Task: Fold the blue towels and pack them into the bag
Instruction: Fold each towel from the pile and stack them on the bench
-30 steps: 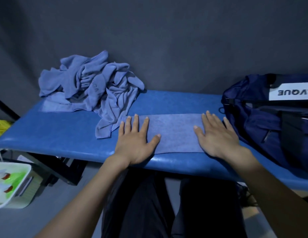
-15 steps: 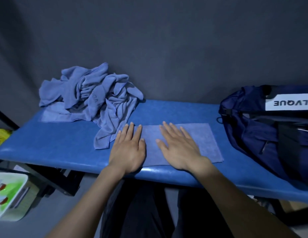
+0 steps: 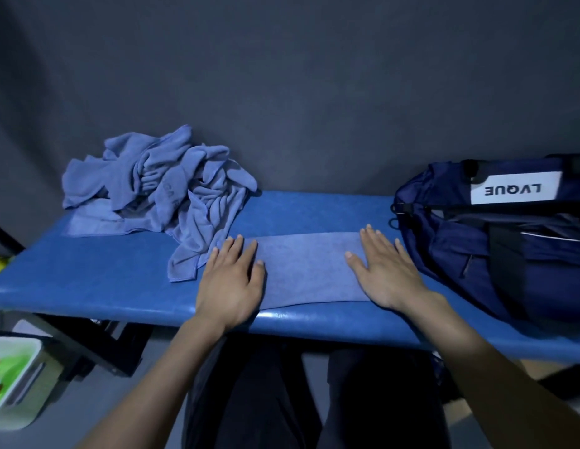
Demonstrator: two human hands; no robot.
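Observation:
A folded blue towel (image 3: 309,270) lies flat as a long strip near the front edge of the blue padded bench (image 3: 104,273). My left hand (image 3: 232,280) presses flat on its left end, fingers straight. My right hand (image 3: 384,270) presses flat on its right end. A crumpled heap of blue towels (image 3: 162,189) sits at the back left of the bench, one tail hanging toward my left hand. A dark navy bag (image 3: 495,241) with a white LVQUE label stands at the right end, its top unzipped.
A dark grey wall rises right behind the bench. Below left, on the floor, stands a white tray (image 3: 13,380) with green and red contents beside black bench legs (image 3: 120,348). My dark-trousered legs are under the front edge.
My right hand has slid from the towel's middle out to its right end, smoothing it. My left hand stayed on the left end. The view shifted slightly.

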